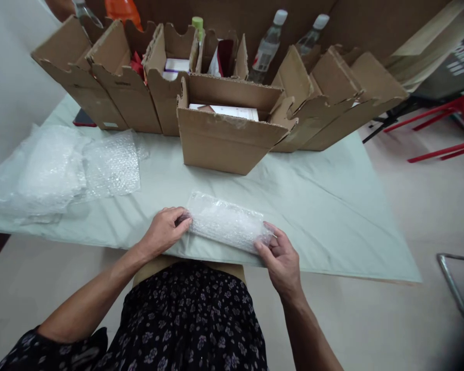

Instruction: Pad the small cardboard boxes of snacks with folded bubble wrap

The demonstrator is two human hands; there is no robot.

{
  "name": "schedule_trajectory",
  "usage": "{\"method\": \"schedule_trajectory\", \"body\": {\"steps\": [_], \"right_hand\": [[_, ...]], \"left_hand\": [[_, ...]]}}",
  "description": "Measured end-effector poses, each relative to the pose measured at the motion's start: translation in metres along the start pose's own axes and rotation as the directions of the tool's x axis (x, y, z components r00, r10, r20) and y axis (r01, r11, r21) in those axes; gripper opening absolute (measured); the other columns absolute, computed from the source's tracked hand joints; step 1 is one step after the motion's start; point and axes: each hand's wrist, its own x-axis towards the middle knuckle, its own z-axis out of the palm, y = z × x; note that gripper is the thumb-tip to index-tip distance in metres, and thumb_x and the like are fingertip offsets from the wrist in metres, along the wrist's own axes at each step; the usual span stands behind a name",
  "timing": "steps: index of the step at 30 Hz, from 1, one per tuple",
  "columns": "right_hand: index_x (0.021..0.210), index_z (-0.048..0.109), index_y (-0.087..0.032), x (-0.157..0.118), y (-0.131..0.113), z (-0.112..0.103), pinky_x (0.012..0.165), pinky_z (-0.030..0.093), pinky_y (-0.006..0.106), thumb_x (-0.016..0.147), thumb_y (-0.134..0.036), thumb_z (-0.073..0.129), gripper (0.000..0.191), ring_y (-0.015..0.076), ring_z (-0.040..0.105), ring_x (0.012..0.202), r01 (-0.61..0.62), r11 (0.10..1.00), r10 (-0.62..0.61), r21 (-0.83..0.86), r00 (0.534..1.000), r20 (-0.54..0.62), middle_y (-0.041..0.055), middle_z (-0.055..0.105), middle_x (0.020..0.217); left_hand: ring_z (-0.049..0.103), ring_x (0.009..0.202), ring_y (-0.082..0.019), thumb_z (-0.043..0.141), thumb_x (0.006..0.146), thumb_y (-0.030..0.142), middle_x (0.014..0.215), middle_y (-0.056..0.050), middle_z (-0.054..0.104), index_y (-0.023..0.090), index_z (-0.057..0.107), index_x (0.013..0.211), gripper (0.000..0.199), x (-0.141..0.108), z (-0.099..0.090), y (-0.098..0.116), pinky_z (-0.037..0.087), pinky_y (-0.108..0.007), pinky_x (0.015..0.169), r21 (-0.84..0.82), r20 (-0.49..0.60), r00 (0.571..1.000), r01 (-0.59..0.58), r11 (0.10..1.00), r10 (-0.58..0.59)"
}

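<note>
A long, flat bubble wrap piece (226,219), folded or pouch-shaped, lies near the front edge of the table in front of me. My left hand (167,230) pinches its left end between thumb and fingers. At the opposite end, my right hand (280,255) grips the right corner, thumb on top and fingers behind. Whether anything is inside the bubble wrap I cannot tell. Just beyond it stands an open cardboard box (220,141) with flat white boxes (232,111) showing inside.
On the left lies a pile of bubble wrap bags (54,170). Several open cardboard holders (104,100) line the back, with clear bottles (268,49) behind. A dark flat object (84,118) rests at the back left. A red stool (444,126) stands right of the table.
</note>
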Motion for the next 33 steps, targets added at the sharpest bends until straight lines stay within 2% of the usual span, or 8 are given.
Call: {"method": "schedule_trajectory", "body": {"steps": [3,7,10,14,18,23,27,33], "right_hand": [[0.125,0.065,-0.019,0.006,-0.001,0.005,0.062,0.052,0.03,0.089,-0.048,0.07,0.046,0.0143,0.059,0.063,0.007,0.981,-0.029,-0.193,0.994,-0.108,-0.001,0.064,0.076],[0.123,0.067,-0.016,0.015,0.009,0.007,0.071,0.055,0.036,0.089,-0.047,0.067,0.046,0.0164,0.06,0.064,0.073,0.881,-0.154,-0.468,0.979,-0.137,0.0019,0.068,0.079],[0.123,0.068,-0.016,0.022,0.018,0.003,0.076,0.057,0.04,0.093,-0.048,0.062,0.044,0.0193,0.062,0.069,0.154,0.75,-0.275,-0.643,0.957,-0.091,0.0071,0.072,0.09],[0.133,0.062,-0.015,0.034,0.02,-0.004,0.092,0.056,0.05,0.094,-0.05,0.06,0.053,0.0299,0.067,0.101,0.264,0.582,-0.412,-0.77,0.911,0.001,0.0198,0.067,0.133],[0.14,0.058,-0.012,0.05,0.011,-0.005,0.098,0.051,0.054,0.09,-0.04,0.062,0.057,0.0368,0.063,0.114,0.279,0.508,-0.308,-0.815,0.942,0.131,0.0205,0.068,0.133],[0.115,0.07,-0.017,0.064,-0.004,-0.008,0.093,0.051,0.051,0.082,-0.036,0.066,0.039,0.0337,0.065,0.101,0.243,0.588,-0.123,-0.771,0.97,0.212,0.0134,0.075,0.107],[0.086,0.063,-0.022,0.063,-0.014,-0.011,0.08,0.052,0.041,0.079,-0.034,0.064,0.015,0.026,0.064,0.088,0.253,0.747,-0.133,-0.615,0.963,0.234,0.0092,0.071,0.097],[0.129,0.057,-0.021,0.042,-0.035,0.005,0.062,0.05,0.029,0.085,-0.042,0.067,0.049,0.0153,0.059,0.068,0.045,0.984,-0.005,-0.17,0.974,0.225,-0.0001,0.061,0.084]], "left_hand": [[0.064,0.074,-0.019,0.061,0.091,0.021,0.077,-0.001,0.073,0.021,0.067,0.083,0.01,0.01,0.007,0.001,0.05,-0.036,0.08,0.113,-0.026,0.999,0.029,0.993,-0.026],[0.067,0.078,-0.022,0.063,0.091,0.019,0.078,-0.003,0.073,0.021,0.068,0.083,0.009,0.019,0.015,0.002,0.049,-0.039,0.083,0.281,0.0,0.999,0.046,0.959,-0.047],[0.068,0.083,-0.024,0.064,0.092,0.021,0.084,-0.005,0.073,0.02,0.069,0.091,0.005,0.02,0.017,0.003,0.05,-0.039,0.084,0.361,0.003,0.998,0.058,0.931,-0.063],[0.068,0.097,-0.028,0.069,0.091,0.029,0.108,-0.011,0.071,0.018,0.065,0.119,0.031,0.02,0.013,0.005,0.052,-0.038,0.086,0.406,-0.062,0.99,0.143,0.903,-0.128],[0.066,0.095,-0.028,0.066,0.091,0.03,0.095,-0.009,0.071,0.019,0.065,0.105,0.018,0.028,0.007,0.011,0.05,-0.038,0.084,0.426,0.04,0.978,0.168,0.889,-0.204],[0.062,0.083,-0.026,0.062,0.087,0.024,0.075,-0.005,0.065,0.023,0.053,0.072,0.018,0.034,0.006,0.018,0.045,-0.036,0.077,0.405,0.11,0.969,0.158,0.901,-0.219],[0.059,0.075,-0.02,0.06,0.083,0.024,0.073,-0.002,0.062,0.024,0.044,0.068,0.022,0.026,0.007,0.015,0.042,-0.032,0.072,0.231,0.052,0.981,0.169,0.958,-0.185],[0.059,0.07,-0.017,0.054,0.082,0.027,0.074,0.003,0.063,0.024,0.052,0.081,0.004,0.024,-0.014,-0.002,0.045,-0.029,0.07,-0.016,-0.051,0.973,0.227,0.974,-0.227]]}}
